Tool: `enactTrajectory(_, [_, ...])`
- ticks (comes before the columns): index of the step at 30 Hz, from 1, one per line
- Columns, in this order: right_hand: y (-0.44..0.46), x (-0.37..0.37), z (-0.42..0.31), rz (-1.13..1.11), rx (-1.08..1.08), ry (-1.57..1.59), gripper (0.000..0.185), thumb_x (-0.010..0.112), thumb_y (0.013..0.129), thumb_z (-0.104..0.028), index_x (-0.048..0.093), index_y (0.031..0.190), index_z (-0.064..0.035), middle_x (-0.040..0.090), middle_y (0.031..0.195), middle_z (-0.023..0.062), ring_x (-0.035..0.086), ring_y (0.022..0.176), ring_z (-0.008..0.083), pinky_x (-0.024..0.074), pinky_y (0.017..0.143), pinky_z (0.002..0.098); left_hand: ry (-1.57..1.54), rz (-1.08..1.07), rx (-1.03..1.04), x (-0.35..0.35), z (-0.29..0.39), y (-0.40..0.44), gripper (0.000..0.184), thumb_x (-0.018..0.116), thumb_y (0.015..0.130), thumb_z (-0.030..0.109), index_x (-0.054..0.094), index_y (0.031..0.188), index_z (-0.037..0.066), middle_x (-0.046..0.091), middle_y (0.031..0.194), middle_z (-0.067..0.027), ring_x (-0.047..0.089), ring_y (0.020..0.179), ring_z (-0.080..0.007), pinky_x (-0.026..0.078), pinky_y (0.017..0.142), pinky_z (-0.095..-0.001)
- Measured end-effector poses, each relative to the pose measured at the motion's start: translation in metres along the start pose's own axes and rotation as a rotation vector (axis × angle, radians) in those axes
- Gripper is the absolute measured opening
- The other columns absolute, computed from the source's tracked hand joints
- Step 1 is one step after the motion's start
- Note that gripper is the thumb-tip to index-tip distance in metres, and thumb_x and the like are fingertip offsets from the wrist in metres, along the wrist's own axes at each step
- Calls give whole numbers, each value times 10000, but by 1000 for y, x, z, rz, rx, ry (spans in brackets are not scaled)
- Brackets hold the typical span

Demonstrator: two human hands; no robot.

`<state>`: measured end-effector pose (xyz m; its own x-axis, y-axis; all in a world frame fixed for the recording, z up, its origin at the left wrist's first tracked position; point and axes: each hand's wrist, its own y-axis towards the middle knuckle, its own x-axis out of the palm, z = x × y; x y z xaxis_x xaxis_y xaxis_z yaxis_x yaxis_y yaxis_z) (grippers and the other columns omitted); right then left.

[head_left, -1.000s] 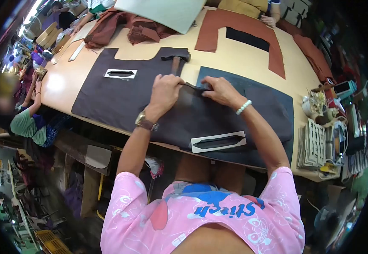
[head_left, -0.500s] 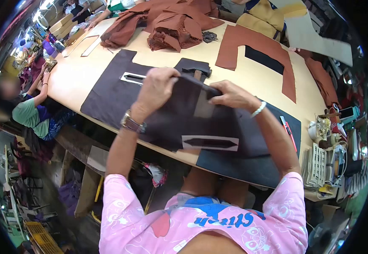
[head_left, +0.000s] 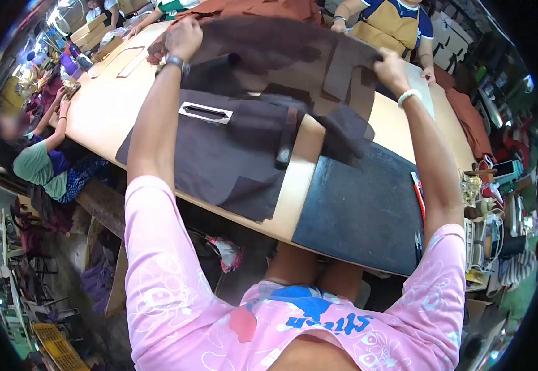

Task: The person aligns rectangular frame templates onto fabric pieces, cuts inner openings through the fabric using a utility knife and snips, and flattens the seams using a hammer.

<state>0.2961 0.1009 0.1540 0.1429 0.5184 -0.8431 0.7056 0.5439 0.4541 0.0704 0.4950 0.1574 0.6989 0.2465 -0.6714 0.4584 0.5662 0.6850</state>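
Observation:
A dark brown fabric panel (head_left: pixel 269 46) hangs spread out above the far side of the table, blurred by motion. My left hand (head_left: pixel 184 38) is closed on its upper left edge, and my right hand (head_left: pixel 392 71) grips its upper right corner. Below lies another dark fabric piece (head_left: pixel 219 154), flat on the table, with a white-bordered slot (head_left: pixel 206 113) in it. Across that piece's right part rests a hammer-like tool (head_left: pixel 287 139) with a brown handle. A loose dark flap (head_left: pixel 349 130) lies or hangs to its right; I cannot tell which.
A black cutting mat (head_left: pixel 361 204) covers the near right of the table, with a red cutter (head_left: pixel 418 195) at its right edge. Rust-coloured fabric (head_left: pixel 467 117) lies at the far right. One co-worker (head_left: pixel 43 157) sits at left; another, in a tan apron (head_left: pixel 387 28), stands opposite.
Both hands have moved up, away from me and apart, lifting and spreading the dark panel. The cutting mat and the lower fabric piece are now uncovered. The hammer-like tool now lies nearer me.

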Motion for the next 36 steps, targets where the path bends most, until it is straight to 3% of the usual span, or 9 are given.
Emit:
enactTrajectory(2, [20, -7, 11, 432, -29, 109, 271, 596, 776, -196, 655, 1020, -91, 661, 935, 199, 639, 891, 370, 505, 770, 407, 47, 39, -41, 7, 0, 42, 290, 589, 825, 277, 678, 985, 52, 669, 976, -173, 642, 898, -314, 489, 820, -382])
enactTrajectory(6, [-7, -46, -31, 711, -263, 348, 208, 681, 832, -176, 629, 964, -23, 670, 865, 66, 624, 787, 138, 480, 721, 249, -47, 207, 180, -4, -40, 59, 367, 328, 931, 230, 612, 883, 2, 637, 879, -201, 613, 832, -339, 476, 720, -422])
enactTrajectory(8, [-38, -36, -49, 745, -422, 350, 178, 677, 802, -126, 625, 936, -23, 674, 902, 104, 637, 782, 217, 488, 711, 269, -358, 329, 251, -46, -28, 13, 290, 378, 887, 160, 614, 944, 3, 639, 922, -201, 615, 880, -341, 478, 759, -402])
enactTrajectory(9, [-54, -31, -56, 765, -502, 349, 166, 676, 786, -101, 623, 922, -22, 676, 920, 123, 644, 779, 257, 493, 706, 279, -523, 260, 0, -66, -15, -17, 255, 519, 837, 196, 638, 934, -7, 656, 891, -160, 626, 835, -268, 489, 743, -351])
enactTrajectory(11, [-83, -15, -59, 683, -693, 310, 247, 662, 703, 1, 543, 907, -72, 652, 1060, 99, 633, 910, 239, 401, 943, 408, -797, 214, -191, -54, -47, -37, 296, 738, 734, 168, 647, 924, -39, 648, 850, -60, 587, 767, -119, 472, 677, -230])
enactTrajectory(15, [-160, 23, -81, 499, -632, 422, 271, 649, 663, 19, 532, 871, -109, 660, 1071, 67, 586, 1111, 259, 303, 1043, 439, -1073, 208, -350, -61, -83, -117, 172, 617, 792, -11, 613, 961, -44, 643, 966, -119, 624, 860, -158, 519, 733, -260])
enactTrajectory(22, [-213, 94, -111, 46, -550, 484, 355, 589, 582, 99, 531, 890, -68, 638, 1110, 62, 571, 1123, 256, 370, 998, 512, -816, 57, -612, -19, -176, -191, 407, 552, 777, -10, 594, 1181, -21, 610, 828, -6, 510, 642, -50, 428, 585, -199])
enactTrajectory(31, [-246, 101, -139, -324, -647, 490, 352, 566, 560, 79, 495, 885, -36, 632, 1069, 147, 617, 970, 311, 513, 792, 367, -461, 58, -640, -30, -197, -238, 573, 615, 702, 38, 504, 1253, -71, 595, 783, -26, 475, 591, -70, 408, 530, -231])
enactTrajectory(36, [-250, 95, -150, -231, -772, 499, 317, 623, 626, -15, 452, 889, -56, 570, 849, 126, 602, 846, 316, 499, 710, 393, -381, 79, -586, -18, -227, -254, 560, 580, 728, 67, 481, 1252, -106, 620, 1015, -188, 603, 853, -196, 472, 770, -289])
